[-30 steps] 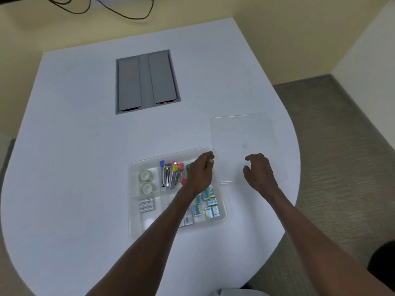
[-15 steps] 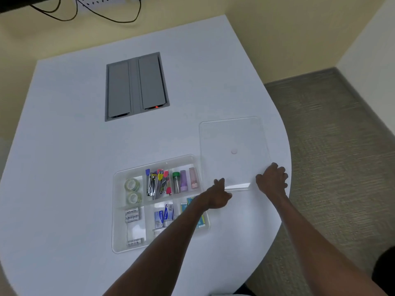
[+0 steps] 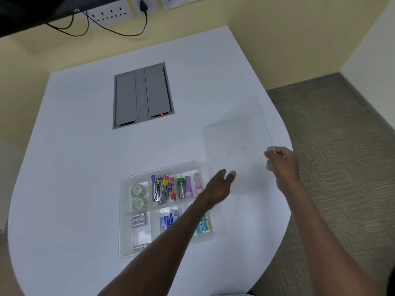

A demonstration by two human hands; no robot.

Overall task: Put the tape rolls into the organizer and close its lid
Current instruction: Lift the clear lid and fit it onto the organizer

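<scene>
A clear plastic organizer [image 3: 126, 210] lies uncovered on the white table [image 3: 74, 167]. Two tape rolls [image 3: 139, 196] sit one behind the other in its far left compartment. To its right, the transparent lid [image 3: 235, 137] is raised off the table and tilted. My right hand [image 3: 282, 165] pinches the lid's near right corner. My left hand [image 3: 218, 186] reaches across the organizer's right side, fingers spread at the lid's near left edge; whether it touches the lid is unclear.
The other compartments hold staplers, coloured clips, small tubes, batteries and blue boxes. A grey cable hatch [image 3: 142, 96] is set into the table behind. Wall sockets with black cables [image 3: 119, 20] are at the back. The rounded table edge and carpet [image 3: 342, 167] lie to the right.
The lid lay flat on the table; my right hand has now lifted its near right corner. My left hand moved from the organizer to the lid's near left edge.
</scene>
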